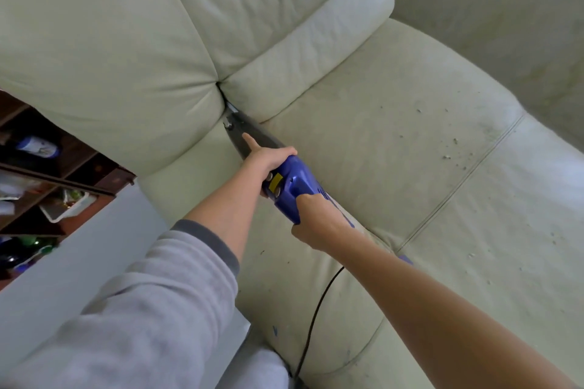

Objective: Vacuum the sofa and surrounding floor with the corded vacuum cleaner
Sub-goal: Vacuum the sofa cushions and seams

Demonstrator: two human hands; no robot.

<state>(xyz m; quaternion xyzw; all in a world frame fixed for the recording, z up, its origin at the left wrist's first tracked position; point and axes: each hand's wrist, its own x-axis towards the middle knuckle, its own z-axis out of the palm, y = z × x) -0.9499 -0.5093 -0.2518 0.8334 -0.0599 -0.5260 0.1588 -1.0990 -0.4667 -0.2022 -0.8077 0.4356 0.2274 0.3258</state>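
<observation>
A blue handheld vacuum cleaner [292, 186] with a dark translucent nozzle [249, 131] lies on the pale green leather sofa [395, 136]. Its nozzle tip is pushed into the crevice where the armrest, backrest and seat cushion meet. My left hand [268, 158] grips the front of the blue body, with the index finger stretched along the nozzle. My right hand [316, 221] grips the rear handle, which it mostly hides. The black cord [316, 309] trails from the rear down over the seat's front edge. Crumbs [452, 148] speckle the seat cushion to the right.
A dark wooden shelf unit [47, 186] with bottles and a white tray stands at the left, behind the sofa's armrest [104, 73]. A grey wall strip [79, 249] runs below it. A second seat cushion [505, 246] lies to the right.
</observation>
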